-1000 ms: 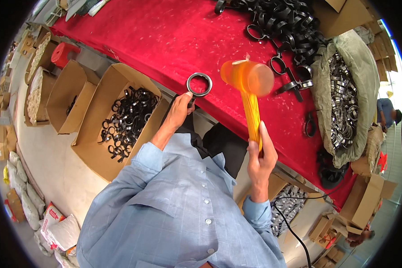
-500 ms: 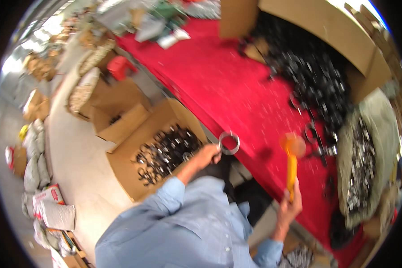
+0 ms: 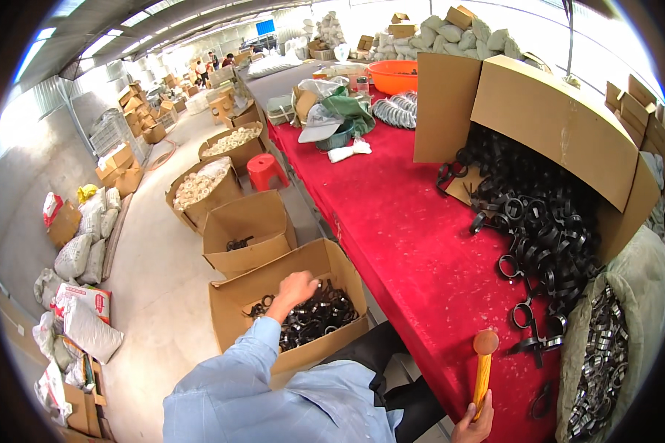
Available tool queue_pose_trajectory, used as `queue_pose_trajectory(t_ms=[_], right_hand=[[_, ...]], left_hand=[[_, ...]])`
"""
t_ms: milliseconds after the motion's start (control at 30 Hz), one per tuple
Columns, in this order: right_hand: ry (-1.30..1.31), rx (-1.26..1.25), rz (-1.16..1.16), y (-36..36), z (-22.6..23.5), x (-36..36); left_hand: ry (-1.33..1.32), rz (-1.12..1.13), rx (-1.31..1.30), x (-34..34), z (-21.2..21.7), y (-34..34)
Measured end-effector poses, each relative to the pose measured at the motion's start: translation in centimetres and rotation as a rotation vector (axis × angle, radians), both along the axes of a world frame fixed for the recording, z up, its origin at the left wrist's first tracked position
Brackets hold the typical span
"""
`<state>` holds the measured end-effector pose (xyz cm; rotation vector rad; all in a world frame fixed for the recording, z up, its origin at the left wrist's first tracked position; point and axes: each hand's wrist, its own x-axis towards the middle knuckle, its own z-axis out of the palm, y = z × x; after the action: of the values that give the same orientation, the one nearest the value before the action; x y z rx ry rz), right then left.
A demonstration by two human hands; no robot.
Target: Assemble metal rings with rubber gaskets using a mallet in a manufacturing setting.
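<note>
My left hand (image 3: 295, 289) hangs over an open cardboard box (image 3: 233, 314) left of the table, its fingers loosely bent. No ring shows in it. Below it lies a heap of black ring clamps (image 3: 318, 317). My right hand (image 3: 473, 426), at the table's near edge, is closed round the yellow handle of a mallet (image 3: 483, 373). The mallet stands roughly upright in my grip, its round brownish head uppermost. Loose black ring clamps (image 3: 522, 315) lie on the red cloth beyond it, beside a large pile of black clamps (image 3: 543, 214) spilling from a tipped carton (image 3: 554, 140).
A red cloth (image 3: 391, 221) covers the long table. To the right stands a sack (image 3: 569, 369) of shiny metal clamps. Further back are a smaller box (image 3: 247, 221), a red stool (image 3: 267, 171), a cap (image 3: 321, 125), several silvery rings (image 3: 397, 111) and an orange basin (image 3: 391, 77).
My left hand has moved from the table edge to over the box, and the silvery ring it held no longer shows there. The view has tilted upward. My right hand keeps the mallet.
</note>
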<state>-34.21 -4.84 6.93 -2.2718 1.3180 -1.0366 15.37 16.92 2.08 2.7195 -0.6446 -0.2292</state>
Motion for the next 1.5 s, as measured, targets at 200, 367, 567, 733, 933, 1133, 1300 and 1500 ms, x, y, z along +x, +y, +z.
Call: queue_pose_trajectory(t_ms=[200, 367, 567, 733, 933, 1133, 1300, 1500], right_hand=[[0.054, 0.057, 0.022, -0.4, -1.2, -0.4], [0.1, 0.048, 0.011, -1.7, -0.4, 1.2], [0.112, 0.105, -0.048, -1.3, -0.6, -0.5], [0.084, 0.134, -0.04, -1.5, -0.5, -0.8], [0.08, 0.203, -0.039, -2.3, -0.1, -0.8], [0.068, 0.179, -0.046, -2.2, -0.2, -0.6], [0.075, 0.173, -0.063, -1.6, -0.3, -0.7], [0.079, 0.159, -0.065, -1.8, -0.8, -0.4]], left_hand=[[-0.062, -0.566, -0.458, -7.0, 9.1, -18.3], [0.151, -0.944, -0.6, -14.2, 13.4, -30.7], [0.182, -1.312, -0.437, -25.8, 13.5, -43.6], [-0.014, -1.366, -0.21, -30.9, 9.9, -48.5], [-0.152, -1.5, -0.251, -30.0, 6.4, -53.3], [-0.162, -1.42, -0.243, -29.2, 4.2, -54.4], [-0.233, -1.617, -0.466, -28.9, 6.9, -52.4], [0.029, -1.321, -0.734, -23.8, 13.0, -43.3]])
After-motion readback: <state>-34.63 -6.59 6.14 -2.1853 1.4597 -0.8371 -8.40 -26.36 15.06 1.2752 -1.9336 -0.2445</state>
